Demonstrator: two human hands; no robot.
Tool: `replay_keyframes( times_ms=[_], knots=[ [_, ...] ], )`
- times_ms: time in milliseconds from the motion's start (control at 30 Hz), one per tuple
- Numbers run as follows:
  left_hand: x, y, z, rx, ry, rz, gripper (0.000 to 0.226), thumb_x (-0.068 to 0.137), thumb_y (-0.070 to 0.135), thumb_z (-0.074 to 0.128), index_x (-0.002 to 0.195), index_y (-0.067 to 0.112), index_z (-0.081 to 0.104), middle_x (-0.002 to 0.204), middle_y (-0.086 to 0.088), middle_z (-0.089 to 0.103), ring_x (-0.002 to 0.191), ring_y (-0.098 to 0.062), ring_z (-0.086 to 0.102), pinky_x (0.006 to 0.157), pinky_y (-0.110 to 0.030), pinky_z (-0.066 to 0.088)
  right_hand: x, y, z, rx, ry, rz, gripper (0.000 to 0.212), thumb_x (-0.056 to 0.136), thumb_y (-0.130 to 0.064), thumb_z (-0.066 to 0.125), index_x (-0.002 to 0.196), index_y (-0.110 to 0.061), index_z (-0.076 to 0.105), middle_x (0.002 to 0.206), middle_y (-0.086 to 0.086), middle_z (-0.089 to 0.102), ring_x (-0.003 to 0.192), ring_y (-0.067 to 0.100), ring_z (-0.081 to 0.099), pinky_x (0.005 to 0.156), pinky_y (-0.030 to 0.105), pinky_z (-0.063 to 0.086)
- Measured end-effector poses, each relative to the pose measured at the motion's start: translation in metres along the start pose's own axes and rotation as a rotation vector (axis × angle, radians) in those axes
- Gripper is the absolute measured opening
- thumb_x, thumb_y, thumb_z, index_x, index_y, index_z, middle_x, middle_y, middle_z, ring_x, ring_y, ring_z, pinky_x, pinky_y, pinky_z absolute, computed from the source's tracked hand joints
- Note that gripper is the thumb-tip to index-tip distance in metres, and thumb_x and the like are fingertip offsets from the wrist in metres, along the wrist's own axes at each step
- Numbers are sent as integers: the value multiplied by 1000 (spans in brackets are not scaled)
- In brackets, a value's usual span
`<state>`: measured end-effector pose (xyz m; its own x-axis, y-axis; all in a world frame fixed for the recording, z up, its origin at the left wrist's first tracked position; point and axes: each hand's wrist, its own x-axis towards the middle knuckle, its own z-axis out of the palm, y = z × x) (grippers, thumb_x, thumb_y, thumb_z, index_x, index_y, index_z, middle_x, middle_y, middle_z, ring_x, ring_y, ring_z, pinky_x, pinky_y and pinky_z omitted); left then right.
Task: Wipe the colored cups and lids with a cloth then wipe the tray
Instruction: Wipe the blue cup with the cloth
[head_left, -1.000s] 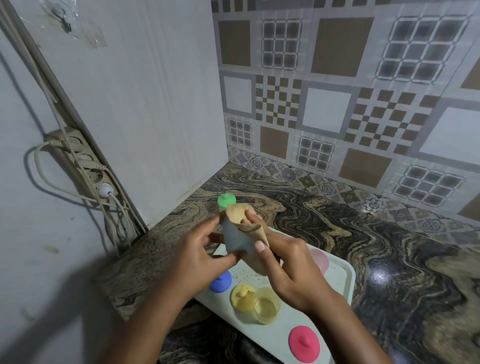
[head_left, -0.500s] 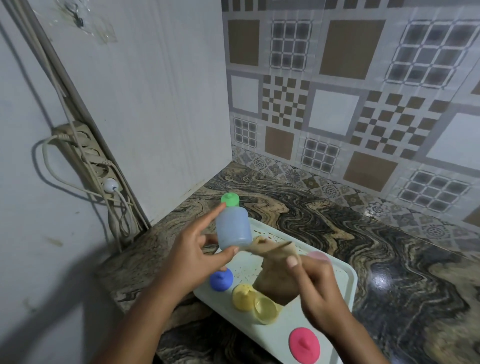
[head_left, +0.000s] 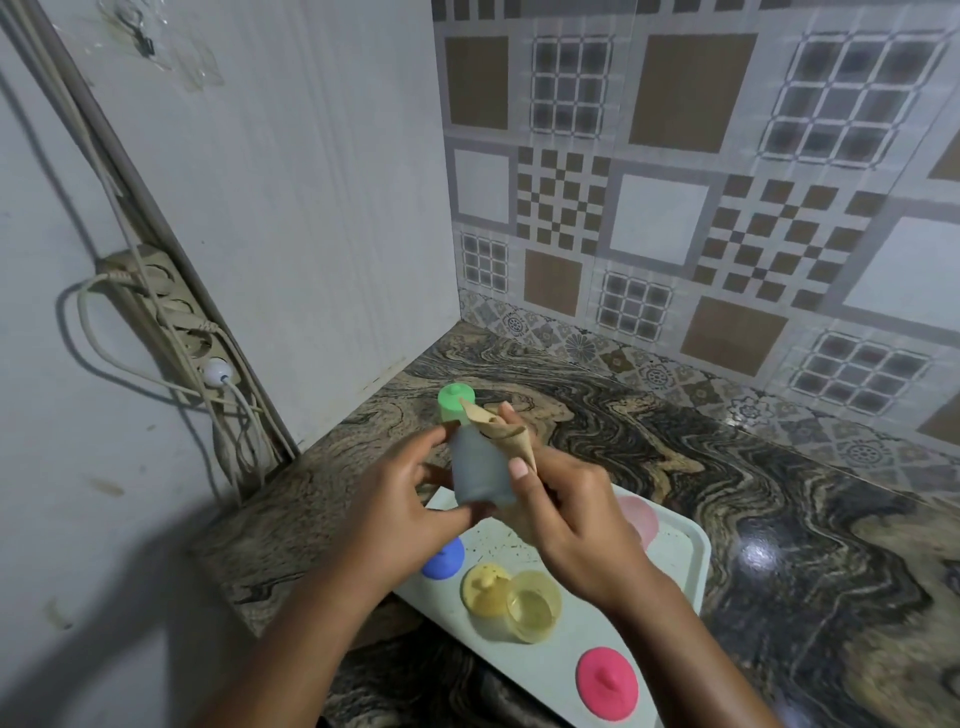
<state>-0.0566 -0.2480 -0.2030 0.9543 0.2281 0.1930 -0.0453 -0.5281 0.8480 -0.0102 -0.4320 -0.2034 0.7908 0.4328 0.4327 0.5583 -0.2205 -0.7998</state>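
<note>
Wiping the grey-blue cup (head_left: 478, 467), gripped in the left hand (head_left: 400, 514) above the tray (head_left: 691, 551) at the near edge of the table (head_left: 779, 493), with the tan cloth (head_left: 504, 436) pinched in the right hand (head_left: 576, 525). Seemingly yet to clean: yellow cup (head_left: 534, 607), loose lids (head_left: 607, 683), tray.

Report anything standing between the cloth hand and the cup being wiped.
Nothing visible does. The right hand holds the tan cloth directly against the pale blue translucent plastic cup, which the left hand grips.
</note>
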Motion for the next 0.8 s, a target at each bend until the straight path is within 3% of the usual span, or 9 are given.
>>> replay_keyframes(
  times_ms=[33,133,200,367,467,567,633,700,800],
  knots=[
    [1,2,-1,4,12,19,75,64,22,93,130,36,59,106,6,74,89,0,71,79,-22,57,-2,-1,-1,-12,11,-33,26,106,-15,49,114,-16,74,118,-19,71,108,-14,61,75,14,46],
    [5,3,-5,15,74,64,80,62,19,94,134,27,60,119,7,71,95,-3,70,85,-19,55,-12,0,0,-56,28,-67,30,104,-10,50,80,-21,65,67,-34,48,69,-19,52,64,4,35],
    [7,2,-9,21,103,70,84,59,17,95,136,23,60,123,6,69,97,-1,70,89,-20,54,-19,1,1,-73,25,-77,31,106,-19,48,78,-24,61,64,-28,50,62,-10,53,63,4,33],
    [9,-1,-12,44,90,85,84,61,13,94,137,23,59,123,5,68,91,0,70,77,-19,57,-36,13,-6,-78,-61,-88,40,107,-27,41,77,-14,65,71,-16,60,60,4,55,62,18,40],
    [10,0,-15,47,81,73,77,64,16,92,132,32,59,123,26,62,88,2,69,77,-27,58,-44,19,-6,-81,-136,-50,45,107,-32,39,76,-15,66,68,-11,61,59,7,56,60,24,42],
    [8,1,-16,-16,13,28,76,70,16,89,132,40,53,121,45,50,88,2,70,69,-36,63,-47,23,-9,50,-29,69,53,104,-44,39,65,-13,57,58,-12,55,53,5,50,52,30,39],
    [7,-3,-16,-106,-16,-14,82,75,8,85,138,43,48,135,26,51,94,-10,71,60,-39,63,-41,23,-13,141,124,141,56,100,-51,43,62,-11,52,57,-13,41,54,4,36,48,32,29],
    [6,-7,-16,-131,-42,-28,89,77,7,84,141,50,40,140,4,53,94,-21,71,63,-33,62,-29,22,-17,202,226,192,67,97,-58,44,65,1,56,60,-3,43,59,12,37,50,44,30],
    [5,-10,-13,-70,-61,21,94,75,14,86,145,52,35,139,9,55,98,-12,70,79,-35,61,-8,10,-22,248,303,179,59,98,-49,46,65,1,52,60,-1,43,60,13,38,51,43,31]
  ],
)
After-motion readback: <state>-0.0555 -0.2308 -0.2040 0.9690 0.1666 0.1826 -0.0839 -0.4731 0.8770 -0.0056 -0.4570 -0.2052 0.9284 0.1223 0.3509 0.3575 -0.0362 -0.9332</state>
